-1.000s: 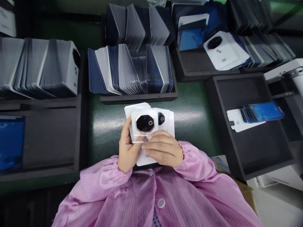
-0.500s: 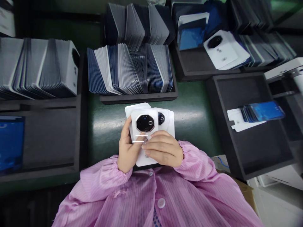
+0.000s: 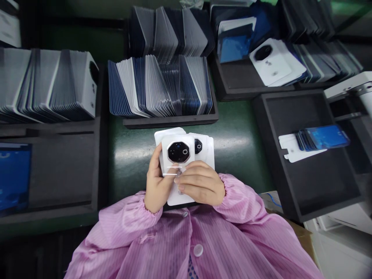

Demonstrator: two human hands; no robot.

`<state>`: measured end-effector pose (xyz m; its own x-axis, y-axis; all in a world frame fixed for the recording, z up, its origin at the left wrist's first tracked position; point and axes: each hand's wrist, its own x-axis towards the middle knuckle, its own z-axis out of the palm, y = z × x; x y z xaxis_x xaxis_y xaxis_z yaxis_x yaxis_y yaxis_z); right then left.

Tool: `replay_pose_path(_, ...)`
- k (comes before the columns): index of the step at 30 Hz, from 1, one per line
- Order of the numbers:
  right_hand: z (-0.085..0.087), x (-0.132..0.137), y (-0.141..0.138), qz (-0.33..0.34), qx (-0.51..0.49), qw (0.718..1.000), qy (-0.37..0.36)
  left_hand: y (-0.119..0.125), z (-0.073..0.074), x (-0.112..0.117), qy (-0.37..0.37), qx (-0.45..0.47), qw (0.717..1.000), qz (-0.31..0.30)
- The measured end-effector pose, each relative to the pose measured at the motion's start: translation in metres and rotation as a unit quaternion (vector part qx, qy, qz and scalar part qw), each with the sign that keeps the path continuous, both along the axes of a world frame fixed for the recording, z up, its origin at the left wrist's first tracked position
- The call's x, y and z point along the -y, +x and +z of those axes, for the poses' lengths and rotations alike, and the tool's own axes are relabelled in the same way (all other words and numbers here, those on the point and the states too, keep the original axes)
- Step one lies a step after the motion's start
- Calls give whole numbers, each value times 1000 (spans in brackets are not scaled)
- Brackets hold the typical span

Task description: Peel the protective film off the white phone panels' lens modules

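Observation:
A white phone back panel [image 3: 178, 195] with a black octagonal camera area is held up in front of my chest. My left hand [image 3: 157, 182] is closed around its left edge, the thumb lying across the front. From the right, my right hand [image 3: 202, 182] rests over its lower right part, fingers together and the tips pinched near the panel's middle beside my left thumb. Two bright lines cross the panel there; what the right fingertips pinch is hidden. Behind it, a second white panel [image 3: 207, 152] with a dark camera area and another white panel [image 3: 167, 133] stick out.
Beyond my hands, a dark tray [image 3: 171, 121] holds dense rows of blue and white panels. On the left stands a tray [image 3: 58, 168] with more panels and a blue sheet. To the right, another tray [image 3: 322, 178] holds blue pieces [image 3: 328, 137] on white card. The tabletop [image 3: 241, 139] is green.
The view has shifted very slightly. My hands and the panel keep the same hold, with no other visible movement.

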<state>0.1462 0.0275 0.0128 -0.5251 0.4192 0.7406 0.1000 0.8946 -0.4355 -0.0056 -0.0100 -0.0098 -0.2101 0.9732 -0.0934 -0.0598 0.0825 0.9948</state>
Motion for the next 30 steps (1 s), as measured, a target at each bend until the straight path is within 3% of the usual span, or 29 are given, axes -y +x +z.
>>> replay_pose_path(30,1,-2,-2,8,-12,1000,5,1,1,0,-2,5,1000,1)
